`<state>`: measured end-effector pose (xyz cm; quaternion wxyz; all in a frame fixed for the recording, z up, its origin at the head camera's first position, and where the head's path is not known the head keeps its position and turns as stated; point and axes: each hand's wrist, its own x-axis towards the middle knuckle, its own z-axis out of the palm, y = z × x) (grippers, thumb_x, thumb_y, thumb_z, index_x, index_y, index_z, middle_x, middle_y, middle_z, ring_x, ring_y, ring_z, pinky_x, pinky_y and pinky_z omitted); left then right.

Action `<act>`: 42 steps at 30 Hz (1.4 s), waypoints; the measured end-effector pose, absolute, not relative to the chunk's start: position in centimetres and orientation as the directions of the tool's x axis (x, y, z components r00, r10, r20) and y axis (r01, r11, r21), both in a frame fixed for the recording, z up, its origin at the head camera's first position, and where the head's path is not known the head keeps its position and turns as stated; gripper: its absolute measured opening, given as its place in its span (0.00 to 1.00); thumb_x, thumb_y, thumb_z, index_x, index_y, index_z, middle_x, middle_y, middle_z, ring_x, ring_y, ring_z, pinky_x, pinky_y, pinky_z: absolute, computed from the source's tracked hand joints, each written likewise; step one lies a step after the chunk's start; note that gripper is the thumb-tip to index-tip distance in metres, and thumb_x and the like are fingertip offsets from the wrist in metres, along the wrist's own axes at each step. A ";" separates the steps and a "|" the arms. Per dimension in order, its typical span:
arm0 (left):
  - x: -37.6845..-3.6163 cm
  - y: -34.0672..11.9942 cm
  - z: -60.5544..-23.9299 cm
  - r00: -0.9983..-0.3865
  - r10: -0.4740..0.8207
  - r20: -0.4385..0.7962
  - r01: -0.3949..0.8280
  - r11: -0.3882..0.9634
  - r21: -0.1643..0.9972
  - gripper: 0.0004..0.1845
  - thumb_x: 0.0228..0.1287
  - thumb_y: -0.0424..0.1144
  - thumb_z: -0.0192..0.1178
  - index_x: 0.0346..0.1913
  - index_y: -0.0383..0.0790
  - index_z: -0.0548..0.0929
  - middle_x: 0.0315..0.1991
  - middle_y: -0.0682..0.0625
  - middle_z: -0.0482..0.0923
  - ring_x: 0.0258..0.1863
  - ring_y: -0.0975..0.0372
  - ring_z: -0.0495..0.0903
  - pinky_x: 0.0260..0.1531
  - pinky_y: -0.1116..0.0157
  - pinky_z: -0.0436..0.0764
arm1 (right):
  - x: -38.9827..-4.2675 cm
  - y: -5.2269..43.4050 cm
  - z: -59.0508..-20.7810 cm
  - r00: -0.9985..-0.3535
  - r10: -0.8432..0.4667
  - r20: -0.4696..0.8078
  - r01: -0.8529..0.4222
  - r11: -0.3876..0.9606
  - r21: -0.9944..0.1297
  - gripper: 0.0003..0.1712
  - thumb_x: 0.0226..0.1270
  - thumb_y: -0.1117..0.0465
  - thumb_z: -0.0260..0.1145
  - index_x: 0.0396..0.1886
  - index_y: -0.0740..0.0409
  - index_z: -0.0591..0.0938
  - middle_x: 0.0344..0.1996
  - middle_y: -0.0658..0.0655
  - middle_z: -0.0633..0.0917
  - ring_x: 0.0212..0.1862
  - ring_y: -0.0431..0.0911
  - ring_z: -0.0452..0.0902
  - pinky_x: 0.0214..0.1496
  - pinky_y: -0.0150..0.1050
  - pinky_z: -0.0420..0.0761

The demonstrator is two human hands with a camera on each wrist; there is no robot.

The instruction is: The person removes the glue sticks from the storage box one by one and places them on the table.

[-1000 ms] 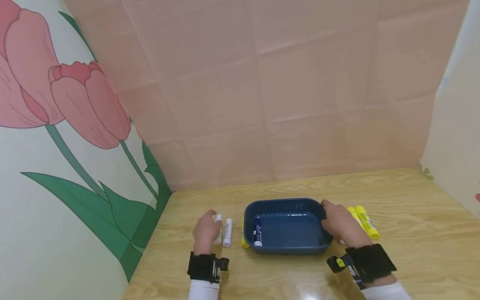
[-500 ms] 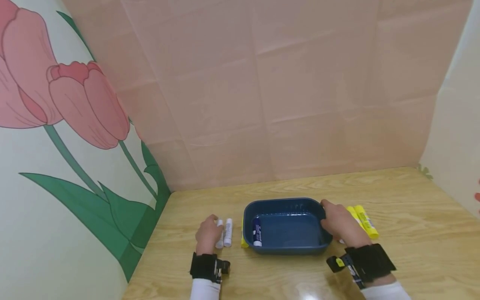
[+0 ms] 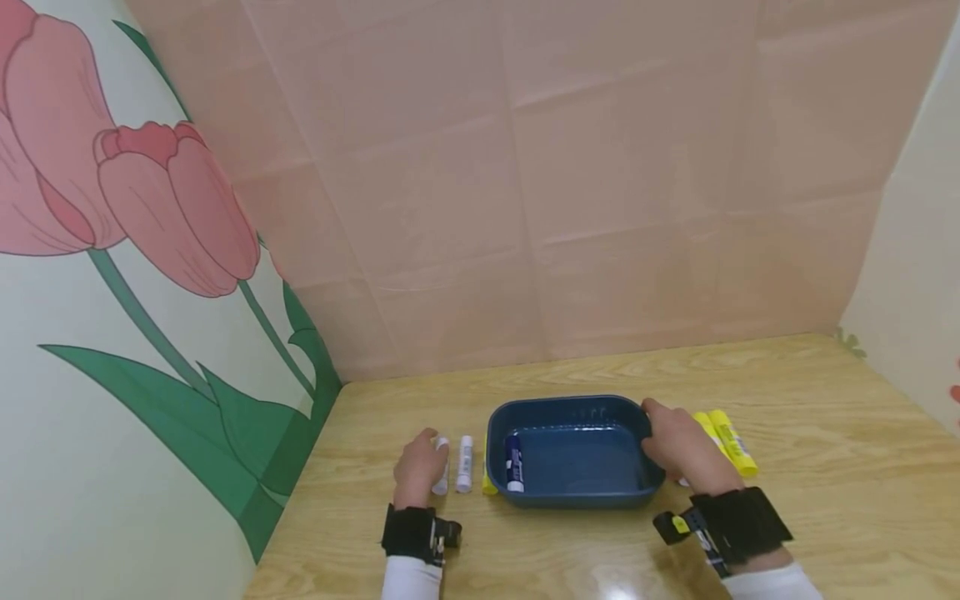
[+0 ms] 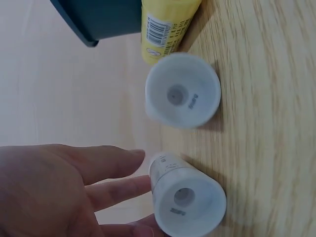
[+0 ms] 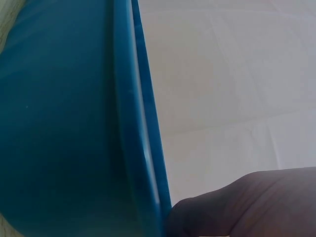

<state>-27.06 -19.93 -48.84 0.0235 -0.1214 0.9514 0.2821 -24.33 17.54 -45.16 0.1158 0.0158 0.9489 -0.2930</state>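
A dark blue tray (image 3: 600,407) sits on the wooden table with a blue glue stick (image 3: 513,463) lying in its left side. My right hand (image 3: 673,446) grips the tray's right rim (image 5: 140,123), with one digit (image 5: 247,207) pressed against it. My left hand (image 3: 418,469) lies left of the tray, its fingers (image 4: 116,168) fairly straight and touching the side of a white glue stick (image 3: 441,467) (image 4: 186,198). A second white stick (image 3: 465,462) (image 4: 182,91) lies just beyond it, apart. A yellow stick (image 3: 487,484) (image 4: 168,24) rests against the tray's left wall.
Two yellow glue sticks (image 3: 726,442) lie right of the tray, behind my right hand. A tulip-painted wall (image 3: 150,317) closes the left side and a pink panel (image 3: 570,208) the back. The table (image 3: 825,500) runs on to the right.
The second white stick has shifted right, away from the one my left hand touches. My left hand moved slightly right. The right hand and tray have stayed put.
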 end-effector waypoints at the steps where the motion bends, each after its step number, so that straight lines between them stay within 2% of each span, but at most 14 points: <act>1: -27.1 -19.9 -48.8 -0.970 -0.219 -0.111 -0.244 0.812 0.531 0.22 0.71 0.43 0.57 0.64 0.37 0.77 0.57 0.36 0.80 0.44 0.48 0.80 0.49 0.44 0.76 | -24.3 17.5 -45.2 -0.973 -0.039 -0.226 0.095 0.829 -0.552 0.36 0.64 0.71 0.59 0.70 0.76 0.59 0.49 0.81 0.74 0.25 0.50 0.78 0.20 0.36 0.78; 7: -27.1 -19.5 -48.6 -0.969 -0.236 -0.077 -0.239 0.803 0.546 0.24 0.68 0.45 0.59 0.62 0.36 0.77 0.56 0.34 0.79 0.49 0.45 0.80 0.49 0.43 0.76 | -24.3 17.6 -45.0 -0.974 -0.043 -0.221 0.089 0.829 -0.552 0.35 0.65 0.71 0.59 0.70 0.76 0.59 0.50 0.81 0.74 0.26 0.50 0.78 0.20 0.36 0.79; 10: -27.3 -19.0 -48.6 -0.969 -0.247 -0.016 -0.213 0.801 0.560 0.25 0.65 0.46 0.64 0.60 0.36 0.78 0.54 0.32 0.76 0.45 0.44 0.79 0.47 0.44 0.77 | -24.3 17.6 -44.9 -0.974 -0.042 -0.221 0.089 0.829 -0.552 0.35 0.65 0.71 0.58 0.70 0.76 0.59 0.50 0.81 0.74 0.25 0.50 0.78 0.21 0.36 0.79; 14: -27.5 -17.8 -48.5 -0.980 -0.186 0.069 -0.117 0.824 0.554 0.23 0.60 0.48 0.69 0.51 0.36 0.80 0.46 0.37 0.74 0.37 0.50 0.77 0.38 0.51 0.78 | -24.4 17.7 -44.8 -0.975 -0.037 -0.219 0.092 0.828 -0.553 0.35 0.65 0.71 0.58 0.71 0.75 0.58 0.50 0.82 0.73 0.25 0.50 0.78 0.21 0.37 0.79; 20: -27.5 -16.1 -48.5 -0.996 -0.090 0.013 -0.066 0.821 0.567 0.14 0.60 0.46 0.69 0.37 0.39 0.81 0.36 0.46 0.80 0.33 0.56 0.77 0.31 0.58 0.76 | -24.3 17.7 -44.9 -0.975 -0.042 -0.217 0.089 0.822 -0.562 0.35 0.65 0.71 0.58 0.71 0.75 0.58 0.48 0.81 0.74 0.23 0.50 0.77 0.20 0.37 0.78; 25: -27.4 -15.6 -49.1 -0.997 -0.078 -0.007 -0.069 0.826 0.560 0.10 0.59 0.42 0.68 0.30 0.41 0.78 0.29 0.49 0.80 0.27 0.57 0.76 0.26 0.60 0.73 | -24.2 17.6 -45.2 -0.973 -0.038 -0.226 0.098 0.820 -0.563 0.36 0.65 0.71 0.58 0.71 0.75 0.58 0.48 0.80 0.74 0.22 0.50 0.77 0.19 0.37 0.78; 32: -27.3 -15.3 -49.4 -0.997 -0.074 -0.009 -0.067 0.836 0.545 0.09 0.57 0.38 0.68 0.29 0.41 0.77 0.27 0.49 0.79 0.26 0.56 0.76 0.25 0.60 0.72 | -24.3 17.5 -45.3 -0.972 -0.032 -0.234 0.107 0.824 -0.557 0.35 0.66 0.71 0.59 0.71 0.75 0.58 0.50 0.81 0.73 0.23 0.50 0.78 0.20 0.37 0.79; 37: -27.5 -15.1 -49.5 -0.997 -0.082 -0.006 -0.073 0.842 0.534 0.08 0.56 0.38 0.68 0.30 0.42 0.77 0.27 0.50 0.79 0.27 0.57 0.76 0.27 0.59 0.71 | -24.5 17.5 -45.1 -0.967 -0.021 -0.253 0.126 0.824 -0.552 0.36 0.66 0.70 0.59 0.71 0.75 0.58 0.53 0.82 0.72 0.28 0.52 0.78 0.21 0.37 0.79; 42: -27.7 -15.1 -49.5 -0.999 -0.035 -0.024 -0.042 0.811 0.583 0.06 0.59 0.37 0.68 0.37 0.41 0.81 0.27 0.50 0.78 0.26 0.59 0.76 0.25 0.63 0.73 | -24.4 17.5 -44.9 -0.967 -0.021 -0.253 0.126 0.825 -0.550 0.35 0.67 0.70 0.59 0.71 0.75 0.58 0.52 0.82 0.72 0.27 0.52 0.78 0.21 0.37 0.79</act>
